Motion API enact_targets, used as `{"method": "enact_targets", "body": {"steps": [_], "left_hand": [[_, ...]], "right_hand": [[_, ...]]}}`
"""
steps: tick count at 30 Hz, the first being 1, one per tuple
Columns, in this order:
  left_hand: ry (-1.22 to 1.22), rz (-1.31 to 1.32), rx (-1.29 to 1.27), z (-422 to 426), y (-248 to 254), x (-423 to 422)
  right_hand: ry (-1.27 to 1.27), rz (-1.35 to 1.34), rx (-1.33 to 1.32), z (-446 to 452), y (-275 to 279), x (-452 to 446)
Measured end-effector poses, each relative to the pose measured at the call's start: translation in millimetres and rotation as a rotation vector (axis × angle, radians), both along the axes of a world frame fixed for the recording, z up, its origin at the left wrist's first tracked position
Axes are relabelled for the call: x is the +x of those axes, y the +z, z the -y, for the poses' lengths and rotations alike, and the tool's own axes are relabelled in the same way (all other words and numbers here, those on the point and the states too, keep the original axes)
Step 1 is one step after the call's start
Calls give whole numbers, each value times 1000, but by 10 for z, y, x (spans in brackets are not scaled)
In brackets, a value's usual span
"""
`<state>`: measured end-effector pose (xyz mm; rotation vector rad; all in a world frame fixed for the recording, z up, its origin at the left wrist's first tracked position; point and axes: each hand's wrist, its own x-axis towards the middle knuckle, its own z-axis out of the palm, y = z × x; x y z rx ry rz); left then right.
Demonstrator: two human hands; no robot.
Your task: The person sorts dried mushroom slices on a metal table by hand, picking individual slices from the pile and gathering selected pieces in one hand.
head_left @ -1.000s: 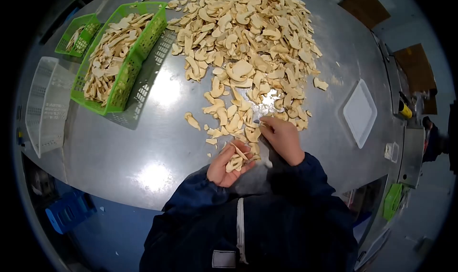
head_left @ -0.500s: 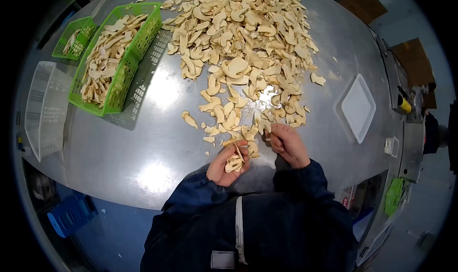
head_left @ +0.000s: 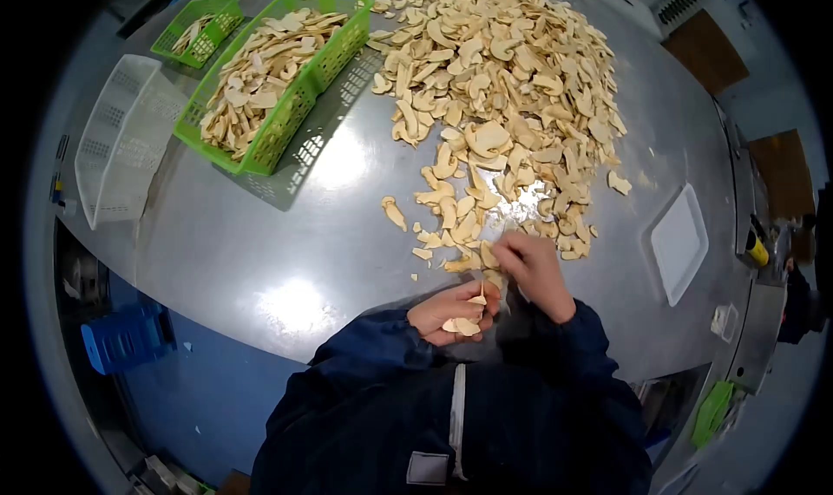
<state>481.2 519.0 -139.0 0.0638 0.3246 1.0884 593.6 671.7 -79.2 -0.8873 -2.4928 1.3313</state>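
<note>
Pale dried slices, like sliced mushroom, lie in a large pile [head_left: 521, 70] on the metal table [head_left: 260, 252], with smaller pieces [head_left: 460, 217] scattered at its near edge. My left hand [head_left: 455, 311] is curled round several slices [head_left: 462, 326], which show between the thumb and fingers. Just to its right, my right hand [head_left: 535, 274] is at the near edge of the scattered pieces, thumb and fingertips pinched together on a slice [head_left: 488, 255].
At the left stand a large green basket [head_left: 299, 118] full of slices, a small green basket [head_left: 206, 42] with a few, and a white basket [head_left: 130, 139]. A white tray [head_left: 679, 245] lies at the right. A single slice [head_left: 393, 213] lies left of the scattered pieces.
The view has turned, so the table's contents appear shifted right. My left hand has rolled over a little, its fingers more closed round the slices. My right hand stays near the scattered pieces.
</note>
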Motion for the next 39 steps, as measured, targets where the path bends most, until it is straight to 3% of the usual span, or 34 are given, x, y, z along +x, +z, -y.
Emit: {"method": "enact_targets", "body": {"steps": [1,3,7,10,14,15,18,19,22,28,29,32,33,36,39], "left_hand": [[43,-1,17,0,2,7],[126,-8,57,-1,-19,38],[315,281,118,59,-162,49],[485,506,72,129,-210,-11],[633,407,-37,184,-146,-94],[666,359,-55,168,-80,-98],[679,332,-67,175,-46,-88],[669,342,-45,162,-15,-88],[676,372,31,196,-125,-84],[696,374,128,225,-357,-110],[694,380,142,229,-371,-115],[691,330,54,223,-261,-122],[691,291,18,216,-214,-127],[698,166,-66,204,-134,-136],[700,52,-96,197,-101,-132]], "right_hand": [[-42,-106,99,-16,-94,-167],[0,-47,235,-39,-199,-419],[83,116,588,27,-295,-712],[92,101,597,57,-265,-687],[38,39,350,-139,-237,-410],[54,98,159,-176,-83,-329],[176,-61,-217,-65,143,-325],[132,26,-190,-99,199,-391],[88,-54,315,-282,-88,-586],[247,248,658,-122,-347,-777],[243,161,654,-123,-350,-751],[206,110,180,-203,-130,-667],[153,-47,-69,-199,-162,-623],[-2,-23,-944,-238,-127,-462],[17,-25,-1058,-25,-89,-414]]}}
